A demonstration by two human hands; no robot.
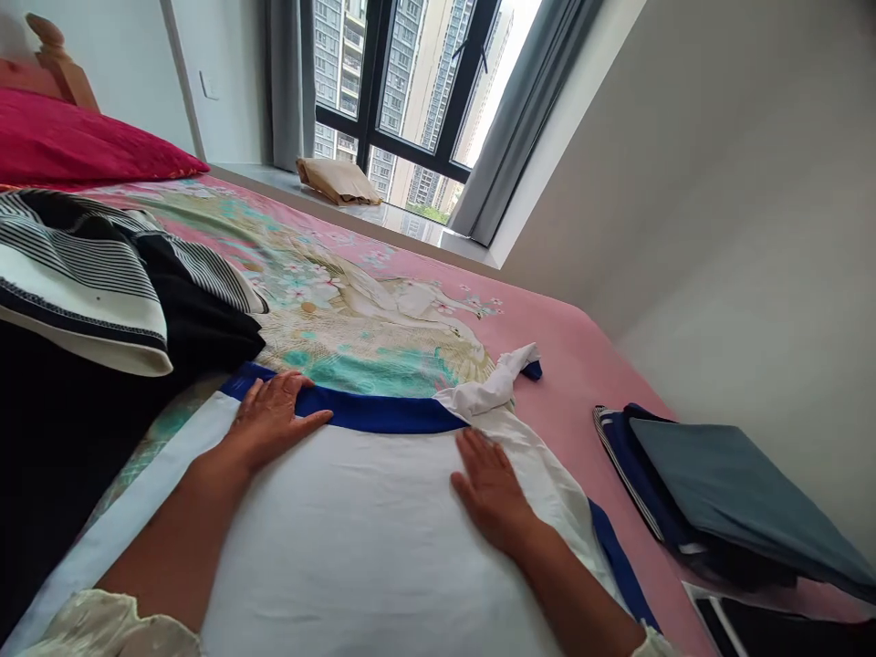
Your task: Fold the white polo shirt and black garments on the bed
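Observation:
A white garment with a blue border [383,538] lies spread out on the bed in front of me. My left hand [274,409] rests on its far left edge, fingers spread over the blue band [390,412]. Flat on the white cloth near the band's right end is my right hand [489,488], fingers stretched out. Just beyond it, a twisted white strip [496,381] with a blue tip sticks out to the right from the far corner. Another stretch of blue edging [620,557] runs down the garment's right side.
A black garment with a striped white part [82,274] lies heaped at the left. Folded dark clothes [745,493] are stacked at the right on the pink flowered bedspread [561,342]. Behind are a red pillow [88,137], a brown paper bag [338,181] on the sill, and a window.

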